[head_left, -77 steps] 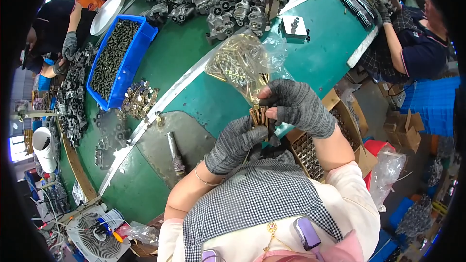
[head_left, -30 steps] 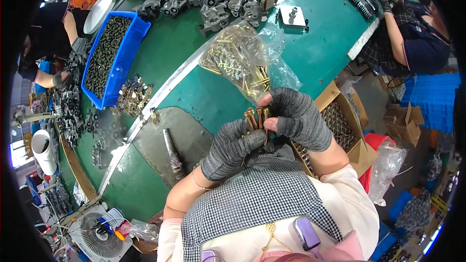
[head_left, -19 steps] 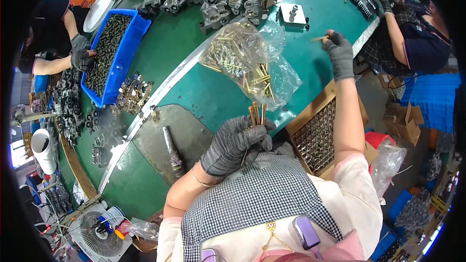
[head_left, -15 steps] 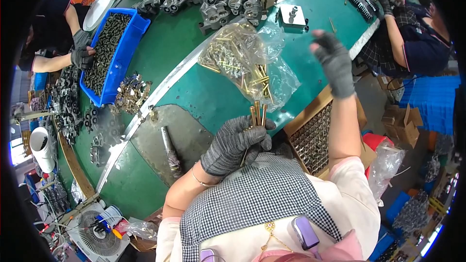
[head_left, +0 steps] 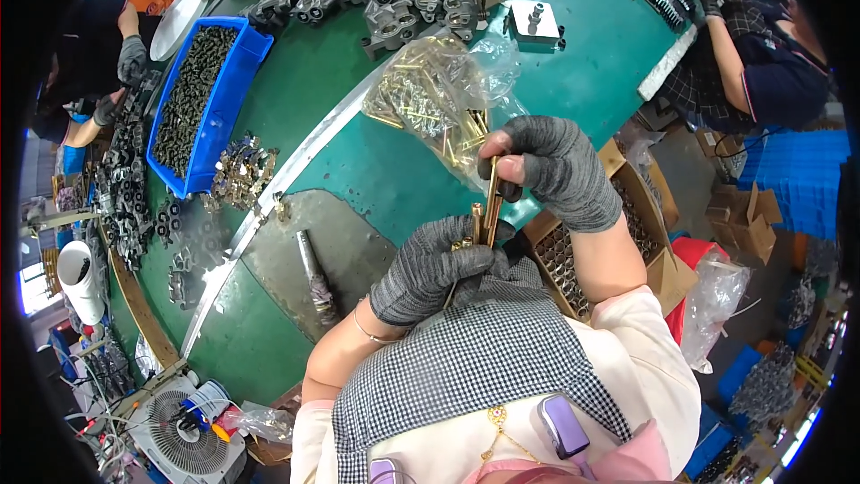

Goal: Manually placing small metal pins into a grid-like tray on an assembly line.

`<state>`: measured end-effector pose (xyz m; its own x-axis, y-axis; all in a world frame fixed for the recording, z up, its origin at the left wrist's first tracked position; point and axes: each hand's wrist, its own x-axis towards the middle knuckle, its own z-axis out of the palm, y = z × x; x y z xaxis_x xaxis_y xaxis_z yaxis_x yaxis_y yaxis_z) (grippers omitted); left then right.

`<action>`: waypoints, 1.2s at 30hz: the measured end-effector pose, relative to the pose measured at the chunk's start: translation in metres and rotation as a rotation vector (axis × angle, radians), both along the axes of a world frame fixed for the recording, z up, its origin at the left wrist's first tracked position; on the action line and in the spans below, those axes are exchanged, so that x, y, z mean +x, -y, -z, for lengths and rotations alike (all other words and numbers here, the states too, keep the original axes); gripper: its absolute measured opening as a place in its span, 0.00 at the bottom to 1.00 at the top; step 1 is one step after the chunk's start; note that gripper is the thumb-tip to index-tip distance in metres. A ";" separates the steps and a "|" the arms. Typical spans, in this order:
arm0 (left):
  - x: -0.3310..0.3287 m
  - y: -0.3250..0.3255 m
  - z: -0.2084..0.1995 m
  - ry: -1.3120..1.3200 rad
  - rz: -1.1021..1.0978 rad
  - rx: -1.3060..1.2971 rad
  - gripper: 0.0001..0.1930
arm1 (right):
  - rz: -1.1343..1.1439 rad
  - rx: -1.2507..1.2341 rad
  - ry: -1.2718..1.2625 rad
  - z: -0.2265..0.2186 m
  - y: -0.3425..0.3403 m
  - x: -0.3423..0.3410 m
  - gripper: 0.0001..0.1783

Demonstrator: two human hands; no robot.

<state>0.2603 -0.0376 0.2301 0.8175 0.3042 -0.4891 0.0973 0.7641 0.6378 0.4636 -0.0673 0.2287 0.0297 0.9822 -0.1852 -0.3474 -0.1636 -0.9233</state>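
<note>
My left hand point(head_left: 434, 271), in a grey fingerless-tip glove, is closed around a small bundle of upright brass-coloured pins point(head_left: 477, 222) in front of my chest. Just above it, my right hand point(head_left: 560, 170), gloved alike, pinches a long brass-coloured pin point(head_left: 493, 193) between thumb and fingertips. This pin's lower end reaches down to the bundle; whether it touches the others I cannot tell. Behind my hands, an open clear plastic bag point(head_left: 421, 94) full of similar pins lies on the green table point(head_left: 340, 161); my right hand covers part of its near side.
An open cardboard box point(head_left: 667, 273) of small metal parts stands by my right arm. A metal rod point(head_left: 313, 273) lies left. Farther off are a blue bin point(head_left: 235, 112) of dark parts, grey castings point(head_left: 394, 13) and a white block point(head_left: 535, 21). Co-workers sit on both sides.
My right hand has come from the far right down to my left hand, now holding a pin. A pin lying on the table at the right is gone. The left co-worker's hands moved off the blue bin.
</note>
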 end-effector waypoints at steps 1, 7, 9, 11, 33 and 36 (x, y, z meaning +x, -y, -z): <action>-0.001 0.000 0.000 -0.004 0.013 -0.027 0.20 | 0.042 0.017 -0.034 0.000 0.000 0.000 0.16; -0.003 -0.001 0.004 0.040 -0.004 0.022 0.17 | 0.019 0.046 -0.043 -0.010 0.004 -0.004 0.19; -0.002 0.000 0.005 0.011 -0.037 0.063 0.21 | 0.007 0.031 -0.022 -0.013 0.004 -0.005 0.21; -0.001 0.001 0.005 0.014 -0.037 0.066 0.21 | 0.008 0.027 -0.025 -0.013 0.004 -0.005 0.21; 0.005 0.001 0.004 0.006 -0.047 0.067 0.21 | -0.006 0.004 -0.004 -0.004 0.005 -0.001 0.17; 0.005 0.001 0.003 0.012 -0.046 0.063 0.21 | 0.007 -0.034 -0.002 -0.005 0.004 -0.001 0.17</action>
